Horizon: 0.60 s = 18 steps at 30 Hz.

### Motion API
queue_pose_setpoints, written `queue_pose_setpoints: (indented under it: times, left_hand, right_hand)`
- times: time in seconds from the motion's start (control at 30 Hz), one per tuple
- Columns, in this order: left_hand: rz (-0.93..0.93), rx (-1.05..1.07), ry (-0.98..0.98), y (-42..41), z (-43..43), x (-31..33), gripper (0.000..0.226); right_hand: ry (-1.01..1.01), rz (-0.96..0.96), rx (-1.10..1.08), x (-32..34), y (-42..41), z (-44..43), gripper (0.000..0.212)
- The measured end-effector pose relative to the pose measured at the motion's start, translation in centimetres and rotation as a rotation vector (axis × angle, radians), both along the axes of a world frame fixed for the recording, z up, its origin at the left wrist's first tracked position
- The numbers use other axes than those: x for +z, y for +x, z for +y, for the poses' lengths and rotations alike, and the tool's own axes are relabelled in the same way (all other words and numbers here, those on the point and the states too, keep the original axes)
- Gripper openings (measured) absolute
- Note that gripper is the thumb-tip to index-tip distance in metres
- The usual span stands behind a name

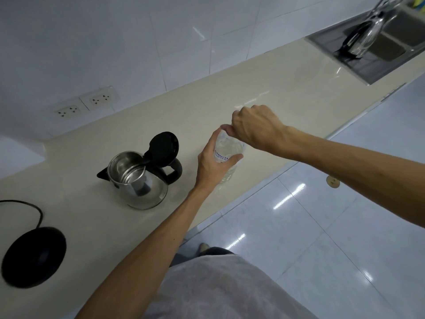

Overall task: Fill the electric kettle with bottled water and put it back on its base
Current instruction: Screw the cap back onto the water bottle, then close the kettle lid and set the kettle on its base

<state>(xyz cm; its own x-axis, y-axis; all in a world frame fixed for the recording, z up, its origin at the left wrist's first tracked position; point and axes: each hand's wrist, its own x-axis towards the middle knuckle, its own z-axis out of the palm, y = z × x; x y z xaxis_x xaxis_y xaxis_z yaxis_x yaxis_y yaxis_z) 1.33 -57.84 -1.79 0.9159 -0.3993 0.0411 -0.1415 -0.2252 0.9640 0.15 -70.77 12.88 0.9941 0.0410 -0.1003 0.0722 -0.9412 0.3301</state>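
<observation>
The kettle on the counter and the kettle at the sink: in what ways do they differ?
The kettle on the counter stands upright, its black lid open, showing a bare steel inside. The kettle at the sink stands far off; its lid cannot be told. The first stands off the black base. Both have shiny metal bodies with black parts.

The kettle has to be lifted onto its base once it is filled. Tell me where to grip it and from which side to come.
Grip the kettle by its black loop handle, which juts out opposite the spout on the side nearest the left hand. Come from that side, fingers through the loop under the raised lid, keeping the body upright.
</observation>
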Motion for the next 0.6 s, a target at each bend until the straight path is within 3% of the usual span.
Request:
queue_pose_setpoints:
  times: [0.13, 0.27, 0.43, 0.6]
  left_hand:
    - [0.036, -0.017, 0.001, 0.1, 0.1, -0.2, 0.098]
    - [0.203, -0.068, 0.065, -0.2, 1.6, -0.5, 0.111]
    - [0.278, -0.197, 0.116, -2.5, 9.2, -3.1, 0.055]
    - [0.374, -0.100, 0.169, -3.8, 19.5, -6.3, 0.025]
  right_hand:
    - [0.033, -0.067, -0.042, -0.7, -0.1, 0.0, 0.056]
    - [0.073, -0.195, -0.069, -0.7, -0.3, 0.9, 0.064]
    - [0.246, -0.297, 0.015, -1.5, 0.1, 5.4, 0.063]
    - [0.603, -0.270, -0.076, -3.9, 0.4, 10.5, 0.053]
